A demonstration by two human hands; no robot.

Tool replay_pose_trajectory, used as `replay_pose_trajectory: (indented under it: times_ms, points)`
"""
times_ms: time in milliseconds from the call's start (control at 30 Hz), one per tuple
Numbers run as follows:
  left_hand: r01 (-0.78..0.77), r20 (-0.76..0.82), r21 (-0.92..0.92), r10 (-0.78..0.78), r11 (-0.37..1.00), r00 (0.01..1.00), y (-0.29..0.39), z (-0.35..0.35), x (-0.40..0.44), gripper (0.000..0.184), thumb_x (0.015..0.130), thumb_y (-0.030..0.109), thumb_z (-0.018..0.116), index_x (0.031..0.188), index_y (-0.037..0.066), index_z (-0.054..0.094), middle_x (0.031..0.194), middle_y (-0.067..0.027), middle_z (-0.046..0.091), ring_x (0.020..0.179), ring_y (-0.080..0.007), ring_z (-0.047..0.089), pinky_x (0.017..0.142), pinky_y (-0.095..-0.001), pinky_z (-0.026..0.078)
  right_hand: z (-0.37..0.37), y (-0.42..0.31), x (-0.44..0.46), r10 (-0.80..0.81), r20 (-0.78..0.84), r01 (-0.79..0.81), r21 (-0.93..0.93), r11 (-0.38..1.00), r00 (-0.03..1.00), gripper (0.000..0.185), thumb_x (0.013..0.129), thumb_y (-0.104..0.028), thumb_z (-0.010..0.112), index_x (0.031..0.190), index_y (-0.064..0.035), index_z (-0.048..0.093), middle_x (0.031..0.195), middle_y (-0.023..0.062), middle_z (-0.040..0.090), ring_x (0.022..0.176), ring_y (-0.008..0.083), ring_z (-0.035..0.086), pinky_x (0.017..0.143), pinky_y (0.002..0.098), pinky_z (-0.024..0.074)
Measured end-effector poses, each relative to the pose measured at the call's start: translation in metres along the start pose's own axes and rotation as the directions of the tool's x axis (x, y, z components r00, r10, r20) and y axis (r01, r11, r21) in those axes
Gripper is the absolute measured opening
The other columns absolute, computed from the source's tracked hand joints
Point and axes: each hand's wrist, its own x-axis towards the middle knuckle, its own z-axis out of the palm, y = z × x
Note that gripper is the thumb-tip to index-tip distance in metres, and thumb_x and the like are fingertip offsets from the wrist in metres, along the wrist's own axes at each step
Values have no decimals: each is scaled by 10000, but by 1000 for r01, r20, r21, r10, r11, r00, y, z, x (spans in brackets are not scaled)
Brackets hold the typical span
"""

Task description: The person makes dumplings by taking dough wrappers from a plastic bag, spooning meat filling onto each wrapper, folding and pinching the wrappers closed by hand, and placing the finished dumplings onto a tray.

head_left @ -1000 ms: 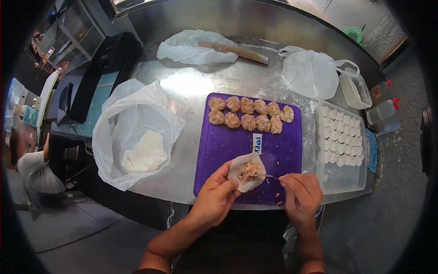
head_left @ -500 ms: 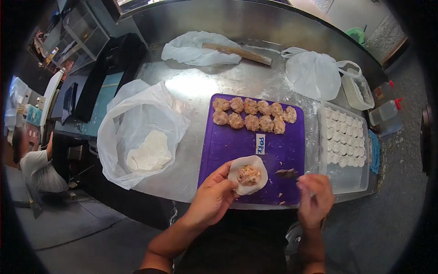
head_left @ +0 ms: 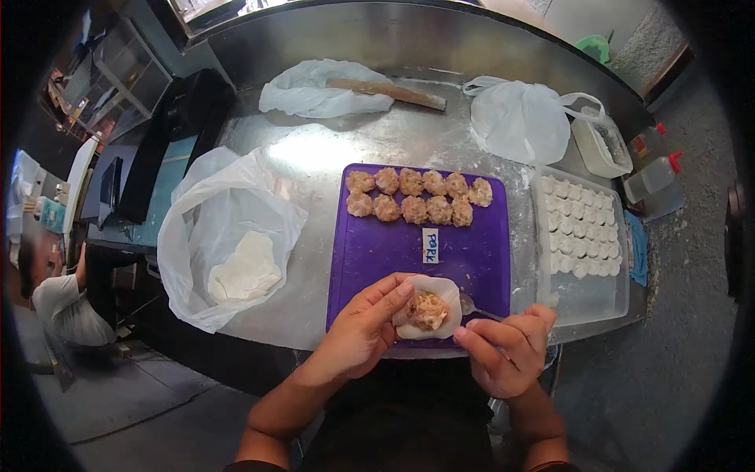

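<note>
My left hand [head_left: 363, 330] is closed on the left edge of a round white dumpling wrapper [head_left: 451, 293], its thumb on the near rim. A lump of meat filling [head_left: 429, 311] sits in the middle of the wrapper. My right hand [head_left: 511, 352] grips a spoon [head_left: 468, 304], whose bowl is just right of the wrapper; its thumb and fingertip are by the wrapper's right edge. Beneath both lies a purple board [head_left: 370, 263] with two rows of meat balls [head_left: 413, 208] and a label [head_left: 430, 245] reading "PORK".
A plastic bag [head_left: 177, 252] holding dough [head_left: 245, 267] lies left. A rolling pin [head_left: 385, 93] rests on another bag at the back. Tied bag [head_left: 521, 126], white tub [head_left: 599, 145] and a tray [head_left: 586, 303] of small white dumplings stand right. A person [head_left: 67, 307] sits far left.
My right hand has moved left, bringing the spoon up beside the wrapper. The wrapper's sides are now raised a little around the filling. The whole view has shifted slightly.
</note>
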Motion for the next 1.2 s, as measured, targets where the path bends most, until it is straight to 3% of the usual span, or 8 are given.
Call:
replay_pose_trajectory:
  times_ms: [333, 433, 567, 767, 867, 933, 967, 1200]
  points:
    - [8, 22, -13, -8, 1000, 1000, 4, -4, -1, 348, 1197, 274, 528, 1447, 38, 581, 1337, -93, 713, 1217, -168, 723, 1063, -354, 592, 9, 13, -6, 101, -32, -96, 127, 987, 994, 365, 799, -155, 825, 1164, -171, 827, 1123, -55, 753, 930, 157, 585, 885, 467, 407]
    - [8, -16, 18, -7, 1000, 1000, 6, -4, -2, 376, 1186, 278, 535, 1469, 31, 566, 1334, -102, 713, 1242, -210, 723, 1069, -415, 609, 15, 15, -20, -203, -28, 200, -88, 976, 979, 368, 826, -220, 851, 1183, -305, 824, 1177, -106, 698, 1009, 132, 565, 892, 473, 406]
    - [34, 9, 16, -34, 999, 999, 3, 0, 4, 362, 1183, 280, 546, 1457, 44, 567, 1319, -91, 715, 1219, -200, 730, 1031, -402, 619, 24, 7, -13, -339, -31, 326, -203, 923, 940, 330, 880, -370, 775, 1205, -341, 826, 1139, -137, 677, 1037, 119, 506, 893, 462, 390]
    - [74, 17, 117, -76, 990, 997, 2, -1, 5, 343, 1184, 294, 556, 1437, 63, 572, 1245, -80, 739, 1165, -153, 727, 961, -372, 624, 9, 3, -10, -237, 48, 240, -66, 969, 970, 396, 834, -271, 839, 1219, -342, 777, 1178, -134, 649, 1016, 141, 523, 920, 502, 393]
    - [-22, -34, 224, 31, 974, 999, 0, 8, 2, 276, 1180, 233, 569, 1367, 40, 630, 1235, -97, 746, 1162, -149, 717, 981, -362, 611, 10, 2, -7, -186, 14, 186, -20, 982, 983, 384, 835, -282, 826, 1219, -280, 820, 1132, -128, 651, 1014, 121, 517, 956, 481, 367]
    - [-262, 4, 580, 319, 771, 948, 4, 28, -7, 211, 1158, 131, 595, 1298, -3, 677, 1266, -132, 743, 1174, -176, 713, 1013, -355, 595, 7, -2, 1, -124, 20, 123, 22, 992, 992, 391, 829, -253, 839, 1219, -274, 818, 1141, -124, 652, 1012, 121, 534, 960, 486, 374]
    - [-397, 65, 587, 448, 705, 892, -1, 28, -5, 170, 1116, 36, 634, 1239, -45, 720, 1304, -177, 737, 1193, -223, 715, 1039, -363, 583, 5, -3, 7, -66, 25, 64, 61, 996, 998, 400, 823, -224, 852, 1219, -268, 816, 1150, -121, 652, 1011, 121, 551, 964, 491, 381]
    - [-484, 166, 734, 566, 476, 807, 7, 43, -26, 162, 1062, -20, 686, 1200, -59, 762, 1289, -229, 751, 1184, -281, 741, 1018, -387, 595, 6, -12, 43, 114, -87, -88, 260, 962, 990, 375, 842, -116, 877, 1197, -210, 801, 1036, -72, 711, 867, 145, 623, 935, 458, 405]
